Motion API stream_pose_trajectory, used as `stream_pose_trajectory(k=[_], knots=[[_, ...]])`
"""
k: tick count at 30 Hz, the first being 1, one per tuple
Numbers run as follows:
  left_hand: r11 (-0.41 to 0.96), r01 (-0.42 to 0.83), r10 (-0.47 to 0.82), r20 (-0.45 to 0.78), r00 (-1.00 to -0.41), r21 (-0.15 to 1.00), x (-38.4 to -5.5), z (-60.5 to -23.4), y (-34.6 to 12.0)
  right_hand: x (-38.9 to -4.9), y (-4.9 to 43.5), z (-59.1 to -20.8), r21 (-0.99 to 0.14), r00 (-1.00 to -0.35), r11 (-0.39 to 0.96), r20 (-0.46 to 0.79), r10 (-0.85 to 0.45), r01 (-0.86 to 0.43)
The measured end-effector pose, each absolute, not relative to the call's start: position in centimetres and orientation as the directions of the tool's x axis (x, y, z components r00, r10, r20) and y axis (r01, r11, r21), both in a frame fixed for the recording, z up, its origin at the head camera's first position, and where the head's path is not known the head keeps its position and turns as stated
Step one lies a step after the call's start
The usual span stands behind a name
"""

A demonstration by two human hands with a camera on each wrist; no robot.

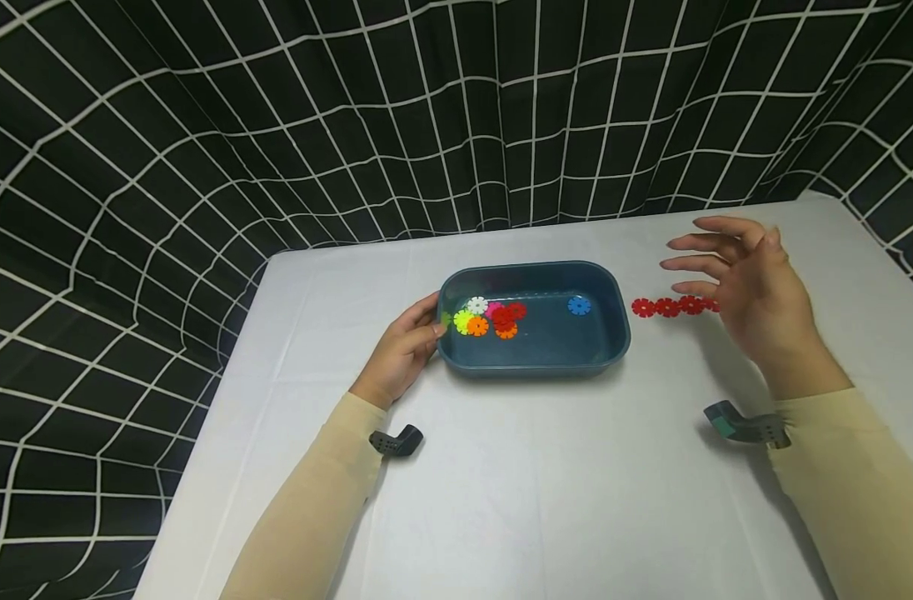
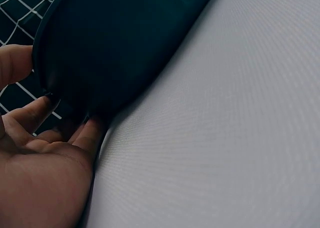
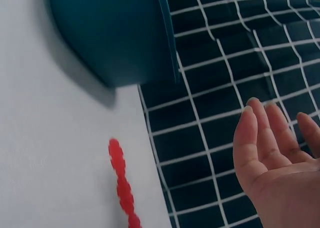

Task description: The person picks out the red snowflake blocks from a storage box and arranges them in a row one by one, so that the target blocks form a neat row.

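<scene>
A blue plastic tray [image 1: 535,369] sits on the white cloth. My left hand [image 1: 402,350] grips its left end, thumb at the rim and fingers against the outer wall [image 2: 100,53]. Inside, at the left, lies a cluster of toothed plastic discs in white, yellow-green, pink, red and orange [image 1: 477,326]. One blue disc [image 1: 580,306] lies apart on the right. My right hand [image 1: 760,292] hovers with loosely bent fingers and nothing in them. Below it, a row of red discs [image 1: 666,307] runs rightward from beside the tray; the hand hides its right end.
The white-covered table [image 1: 501,500] extends in front of the tray and to both sides. A black curtain with a white grid [image 1: 426,125] hangs behind the table's far edge and along the left and right.
</scene>
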State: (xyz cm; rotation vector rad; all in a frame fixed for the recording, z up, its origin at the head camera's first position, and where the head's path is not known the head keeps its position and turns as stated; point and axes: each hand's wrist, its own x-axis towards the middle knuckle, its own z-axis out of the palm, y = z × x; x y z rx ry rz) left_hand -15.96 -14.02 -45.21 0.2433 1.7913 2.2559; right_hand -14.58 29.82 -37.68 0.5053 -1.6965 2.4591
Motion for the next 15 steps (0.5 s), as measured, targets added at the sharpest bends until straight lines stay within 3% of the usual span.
stream_pose_trajectory(k=[15], knots=[[-0.219, -0.09, 0.293, -0.023, -0.956, 0.972, -16.1, -45.3, -14.1, -14.9, 26.6, -37.2, -0.882, -0.89, -0.373, 0.39, -0.235, -0.288]])
